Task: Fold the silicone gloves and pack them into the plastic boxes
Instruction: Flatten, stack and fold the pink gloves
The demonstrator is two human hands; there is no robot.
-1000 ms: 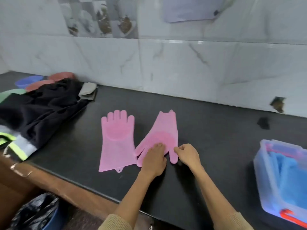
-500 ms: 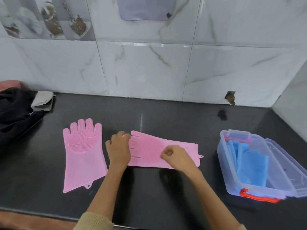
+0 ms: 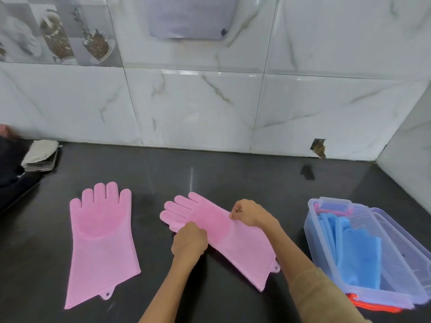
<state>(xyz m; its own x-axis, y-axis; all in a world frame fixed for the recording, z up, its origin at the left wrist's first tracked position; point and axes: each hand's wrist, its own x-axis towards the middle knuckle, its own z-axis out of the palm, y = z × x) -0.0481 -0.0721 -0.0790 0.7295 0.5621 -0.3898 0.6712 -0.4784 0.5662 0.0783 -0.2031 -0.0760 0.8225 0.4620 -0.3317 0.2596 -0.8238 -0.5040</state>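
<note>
Two pink silicone gloves were laid flat on dark countertop [image 3: 233, 178]. Left glove [image 3: 102, 241] was left untouched, fingers toward wall. Right glove [image 3: 224, 231] was laid diagonally, fingers up-left, cuff down-right. Its near edge at palm was pinched by left hand [image 3: 190, 240], fingers curled. Its far edge was pinched by right hand [image 3: 250, 212], fingers curled. Clear plastic box [image 3: 324, 257] was seen at right, near cuff, lid off; blue gloves [image 3: 352, 250] were held inside.
</note>
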